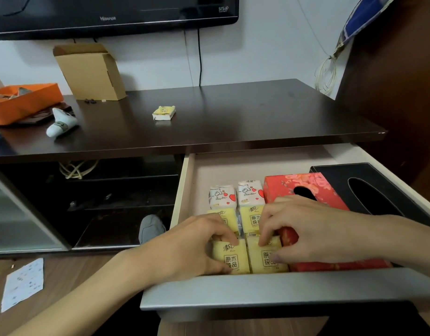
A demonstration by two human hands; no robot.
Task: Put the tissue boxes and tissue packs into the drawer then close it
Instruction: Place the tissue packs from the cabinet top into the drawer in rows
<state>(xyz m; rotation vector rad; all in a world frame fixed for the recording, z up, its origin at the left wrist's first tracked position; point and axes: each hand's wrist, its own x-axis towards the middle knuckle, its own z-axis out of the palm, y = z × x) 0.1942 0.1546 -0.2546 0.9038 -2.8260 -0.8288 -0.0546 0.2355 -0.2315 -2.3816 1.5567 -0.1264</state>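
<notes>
Yellow tissue packs fill the front of the open drawer (185, 190), and both hands are down among them. The left hand (192, 243) pinches the front-left yellow pack (233, 259) between thumb and fingertips, closed on it. The right hand (313, 229) does the same with the front-right yellow pack (265, 257), fingertips on its top edge and thumb low on its face. Each pack stands upright, pressed against the drawer's front wall, most likely so that the rows stay tight and nothing tips over when the drawer slides.

Behind these 2 sit 2 more yellow packs (251, 219), and further back in the drawer 2 white packs with red hearts (222, 196). To the right of the packs lies the red floral tissue box (282, 185), and beyond it, against the drawer's right wall, the black tissue box (369, 180). Boxes run lengthwise along one side and packs stand in 2 columns on the other, which uses the width neatly and leaves the back of the drawer free.

1 small yellow pack (164, 113) remains outside, lying flat on the dark tabletop (233, 112) above and behind the drawer, well apart from both hands. By my judgement the work is nearly finished: that stray pack needs fetching and placing, perhaps into the free space behind the white packs, and then the drawer can be pushed shut by its grey front panel (282, 292).
</notes>
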